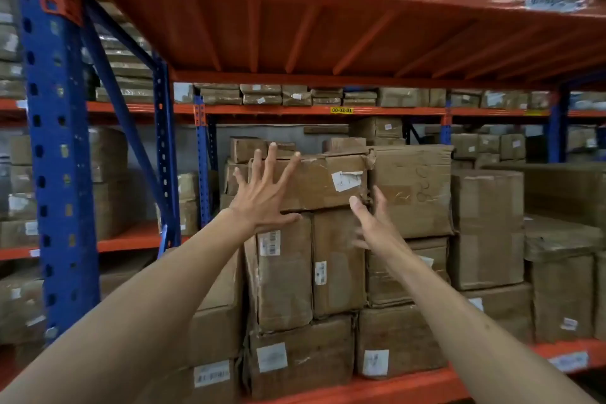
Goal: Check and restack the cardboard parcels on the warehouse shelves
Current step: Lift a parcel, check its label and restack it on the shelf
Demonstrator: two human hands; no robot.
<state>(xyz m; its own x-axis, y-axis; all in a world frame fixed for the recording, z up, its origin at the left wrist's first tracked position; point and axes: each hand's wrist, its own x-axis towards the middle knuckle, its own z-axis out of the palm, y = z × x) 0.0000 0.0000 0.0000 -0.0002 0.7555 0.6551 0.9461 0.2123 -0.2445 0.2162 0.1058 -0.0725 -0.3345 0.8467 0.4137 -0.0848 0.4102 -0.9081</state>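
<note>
Brown cardboard parcels are stacked on the orange shelf (377, 387) in front of me. The top parcel (324, 182) lies flat, taped, with a torn white label at its right. My left hand (262, 193) is spread wide with straight fingers over its left front face, fingertips near its top edge. My right hand (373, 220) is open, edge-on, at the parcel's lower right corner, next to a taller parcel (416, 193). Whether either hand touches the cardboard is unclear. Two upright parcels (282, 272) (337, 259) stand under the top one.
A blue upright post (55, 141) stands at the left. An orange shelf deck (295, 26) hangs close above the stack. More parcels (488, 229) fill the shelf to the right and lower rows. Farther racks with flat packages (262, 95) stand behind.
</note>
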